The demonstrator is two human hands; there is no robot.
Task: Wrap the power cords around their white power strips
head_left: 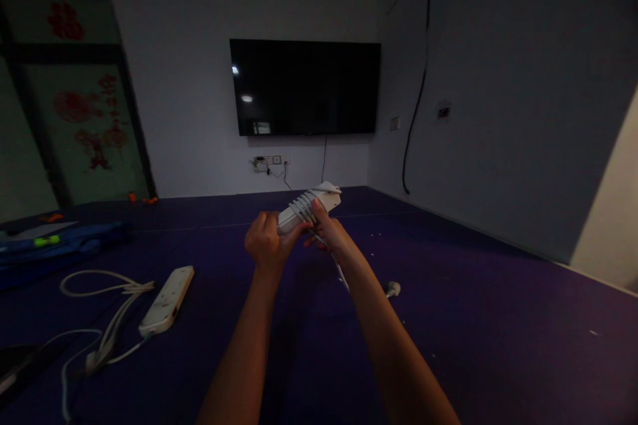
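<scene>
A white power strip (288,220) is held up in front of me, tilted, its far end up and to the right. Several turns of its white cord (302,206) are wrapped around its middle. My left hand (264,239) grips the near end of the strip. My right hand (326,229) is closed on the cord at the strip's side, thumb on top of the windings. From beneath the right hand the loose cord runs down behind my right forearm. A white plug (393,289) lies on the purple floor just right of that forearm.
Another white power strip (167,300) lies at the left with its cord (130,289) loosely bundled beside it. Blue fabric (84,239) lies farther left. Small white scraps dot the purple floor (478,319). A television (306,87) hangs on the far wall; a black cable (417,106) hangs at the right.
</scene>
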